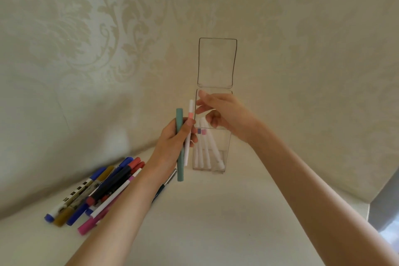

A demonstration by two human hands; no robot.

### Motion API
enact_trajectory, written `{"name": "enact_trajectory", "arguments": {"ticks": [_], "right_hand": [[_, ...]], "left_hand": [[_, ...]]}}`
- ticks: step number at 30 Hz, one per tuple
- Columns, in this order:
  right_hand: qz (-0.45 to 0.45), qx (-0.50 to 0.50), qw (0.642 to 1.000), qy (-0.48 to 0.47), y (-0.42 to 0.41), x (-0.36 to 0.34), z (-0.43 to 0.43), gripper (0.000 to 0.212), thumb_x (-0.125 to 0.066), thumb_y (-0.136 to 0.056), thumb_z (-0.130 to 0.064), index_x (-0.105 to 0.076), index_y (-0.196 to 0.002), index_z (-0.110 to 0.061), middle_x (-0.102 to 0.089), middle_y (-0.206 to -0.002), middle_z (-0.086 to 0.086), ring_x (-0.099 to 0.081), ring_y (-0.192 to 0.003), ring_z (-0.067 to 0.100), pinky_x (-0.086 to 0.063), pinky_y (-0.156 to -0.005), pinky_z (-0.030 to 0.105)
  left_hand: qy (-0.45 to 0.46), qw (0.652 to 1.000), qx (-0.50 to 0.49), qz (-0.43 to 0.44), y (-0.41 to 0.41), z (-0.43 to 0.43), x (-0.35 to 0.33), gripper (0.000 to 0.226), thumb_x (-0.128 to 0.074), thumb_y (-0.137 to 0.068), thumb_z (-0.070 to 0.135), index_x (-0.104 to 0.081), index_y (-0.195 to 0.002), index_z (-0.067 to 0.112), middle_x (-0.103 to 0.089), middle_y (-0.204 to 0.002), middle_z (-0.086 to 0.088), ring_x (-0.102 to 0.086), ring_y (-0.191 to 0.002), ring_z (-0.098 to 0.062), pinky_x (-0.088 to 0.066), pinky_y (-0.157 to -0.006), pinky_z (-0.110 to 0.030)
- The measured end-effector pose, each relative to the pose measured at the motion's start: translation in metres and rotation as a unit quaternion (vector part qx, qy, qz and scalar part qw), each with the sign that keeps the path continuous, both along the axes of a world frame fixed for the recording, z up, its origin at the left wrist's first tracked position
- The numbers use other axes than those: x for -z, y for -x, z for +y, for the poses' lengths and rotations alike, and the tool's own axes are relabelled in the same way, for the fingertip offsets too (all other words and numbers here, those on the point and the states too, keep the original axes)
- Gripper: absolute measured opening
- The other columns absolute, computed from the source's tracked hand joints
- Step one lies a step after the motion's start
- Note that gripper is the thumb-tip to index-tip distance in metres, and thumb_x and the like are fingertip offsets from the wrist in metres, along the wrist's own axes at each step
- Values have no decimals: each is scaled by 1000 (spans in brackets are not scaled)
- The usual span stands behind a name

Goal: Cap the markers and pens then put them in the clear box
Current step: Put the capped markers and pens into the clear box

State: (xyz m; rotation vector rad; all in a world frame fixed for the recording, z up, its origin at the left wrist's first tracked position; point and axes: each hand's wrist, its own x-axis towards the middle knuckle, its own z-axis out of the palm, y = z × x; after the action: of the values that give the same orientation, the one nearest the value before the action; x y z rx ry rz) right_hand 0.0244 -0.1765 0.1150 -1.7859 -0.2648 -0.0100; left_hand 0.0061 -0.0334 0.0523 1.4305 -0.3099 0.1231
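A tall clear box point(225, 149) stands on the white table against the wall, its hinged lid point(217, 62) up. Several white pens point(207, 153) lean inside it. My left hand point(172, 144) is shut on two upright pens just left of the box: a teal pen point(179, 157) and a thin white pen with a pink band point(190, 119). My right hand point(224, 114) hovers over the box's open top with fingers spread and nothing in it. A pile of markers and pens point(95, 192) in blue, red, pink and mustard lies at the left.
The patterned cream wall point(108, 39) rises right behind the box. My left forearm point(121, 211) crosses over the right end of the pile. The table's right edge point(370, 207) drops off beside a grey surface.
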Motion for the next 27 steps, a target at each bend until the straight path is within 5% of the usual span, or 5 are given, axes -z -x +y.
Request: {"name": "enact_trajectory", "arguments": {"ticks": [8, 14, 17, 21, 27], "right_hand": [[-138, 101, 984, -55, 14, 0, -2, 8, -62, -86, -8, -68, -92, -5, -63, -74, -4, -57, -60, -9, -42, -55, 5], [-192, 202, 951, -137, 4, -21, -26, 17, -59, -88, -8, -61, -105, -10, -64, -85, 3, -66, -78, 15, -52, -63, 18], [-243, 257, 931, -91, -2, -22, -33, 30, -60, -87, -9, -48, -113, -20, -63, -85, 1, -66, -79, 15, -54, -68, 23], [-254, 248, 935, -10, -8, -2, -29, 28, -57, -88, -10, -43, -105, -28, -64, -88, 5, -65, -77, 18, -54, -68, 28], [-234, 236, 935, 127, -11, 21, -18, 21, -62, -87, -20, -45, -100, -18, -65, -82, 4, -62, -75, 19, -49, -62, 24]], "left_hand": [[-82, 993, -75, -48, -9, -23, -21, 27, -37, -96, 39, -53, -94, 17, -52, -87, -2, -60, -77, -13, -42, -60, -7], [-148, 961, -118, -203, -30, -22, -64, 26, -38, -96, 38, -40, -81, 18, -35, -69, 4, -37, -57, -2, -36, -56, -10], [-181, 935, -176, -249, -50, -20, -75, 26, -52, -92, 34, -44, -98, 10, -54, -81, -12, -54, -64, -25, -48, -58, -29], [-242, 901, -244, -265, -60, -20, -66, 50, -64, -85, 25, -34, -121, 7, -62, -83, -11, -57, -61, -14, -46, -56, -15], [-369, 870, -210, -252, -60, -18, -31, 43, -64, -85, 24, -39, -117, 10, -62, -78, -14, -60, -65, -25, -52, -62, -38]]}}
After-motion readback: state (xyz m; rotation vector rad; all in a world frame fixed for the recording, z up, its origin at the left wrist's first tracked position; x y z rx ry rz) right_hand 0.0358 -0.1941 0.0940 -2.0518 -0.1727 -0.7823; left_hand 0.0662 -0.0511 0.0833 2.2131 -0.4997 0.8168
